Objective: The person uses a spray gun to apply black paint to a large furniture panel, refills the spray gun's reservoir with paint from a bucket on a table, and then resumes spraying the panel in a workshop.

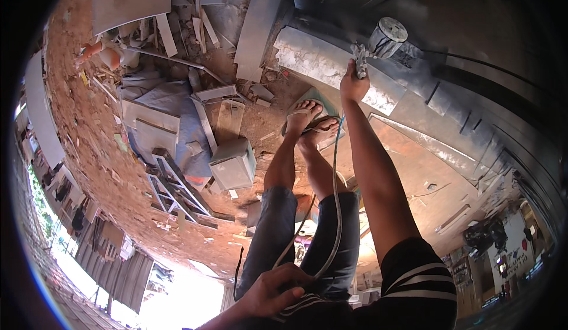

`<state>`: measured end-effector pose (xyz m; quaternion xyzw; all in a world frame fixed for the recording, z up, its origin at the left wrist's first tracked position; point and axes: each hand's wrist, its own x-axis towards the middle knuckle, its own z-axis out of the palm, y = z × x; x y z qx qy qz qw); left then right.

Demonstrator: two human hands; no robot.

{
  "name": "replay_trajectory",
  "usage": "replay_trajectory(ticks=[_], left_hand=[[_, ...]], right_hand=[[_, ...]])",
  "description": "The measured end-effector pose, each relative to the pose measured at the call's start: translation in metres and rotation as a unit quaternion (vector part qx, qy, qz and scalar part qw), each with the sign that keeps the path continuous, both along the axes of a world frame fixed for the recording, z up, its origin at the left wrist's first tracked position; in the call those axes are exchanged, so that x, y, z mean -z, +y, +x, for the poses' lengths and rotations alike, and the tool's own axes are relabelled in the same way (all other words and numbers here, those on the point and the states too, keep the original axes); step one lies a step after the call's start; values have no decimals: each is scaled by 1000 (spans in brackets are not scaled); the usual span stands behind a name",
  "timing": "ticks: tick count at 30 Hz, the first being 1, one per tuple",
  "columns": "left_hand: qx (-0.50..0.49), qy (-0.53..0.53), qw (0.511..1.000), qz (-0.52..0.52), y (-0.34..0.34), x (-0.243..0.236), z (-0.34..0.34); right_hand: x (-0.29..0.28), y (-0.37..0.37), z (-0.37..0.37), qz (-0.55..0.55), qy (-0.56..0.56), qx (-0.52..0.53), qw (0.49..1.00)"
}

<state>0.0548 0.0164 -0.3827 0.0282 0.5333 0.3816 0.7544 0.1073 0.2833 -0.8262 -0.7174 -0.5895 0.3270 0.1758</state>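
My right hand [354, 85] is stretched out far to the right, wrapped round the handle of a metal spray gun [360, 59]. A paint-smeared cup [387, 36] sits on the gun, and pale mist hangs beside it. Past the gun is a long grey panel piece [408, 87] with whitish, patchy coating. From the gun a thin air hose [338, 211] runs down past my legs to my lap. There my left hand [275, 288] is closed with curled fingers round the hose; part of the grip is hidden.
My sandalled feet [310, 120] stand on dirt ground. To the left lie a grey box [232, 163], a ladder-like frame [177, 185], a blue-grey sheet [157, 99] and wood offcuts [204, 31]. A broad board [414, 170] lies at right; dark panels rise behind the gun.
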Motion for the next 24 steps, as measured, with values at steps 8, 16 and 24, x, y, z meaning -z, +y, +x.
replay_trajectory(ticks=[8,16,24], left_hand=[[-28,-13,999,-28,-10,39,4],[12,12,999,29,10,-23,-10],[65,79,977,187,41,-149,-36]], right_hand=[[68,-3,-12,-59,-44,2,997],[-62,10,-34,30,119,17,992],[-300,33,-19,38,214,1,976]])
